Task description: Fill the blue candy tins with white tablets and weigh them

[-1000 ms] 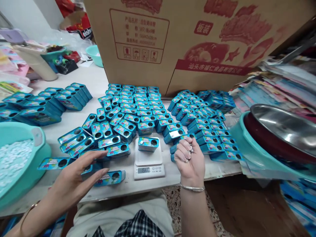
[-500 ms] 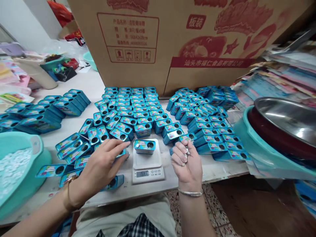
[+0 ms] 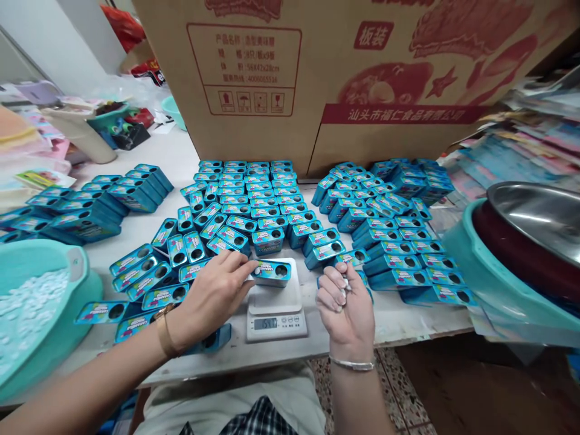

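A small blue tin with a round dark hole in its top sits on a white digital scale. A white piece shows at the tin's left end. My left hand is there, with thumb and index finger closed around that end. My right hand, palm up to the right of the scale, has its fingers curled around small white candies, partly hidden by the fingers. Behind both hands stand many similar blue tins, packed in rows.
At the left edge, a turquoise basin contains many white candies. A large cardboard box rises behind the tins. On the right a metal bowl rests over another turquoise basin. The table's front edge runs close to me.
My left hand has moved right, from beside the scale to the left end of the tin on it. My right hand stays closed in nearly the same place. The view has shifted slightly.
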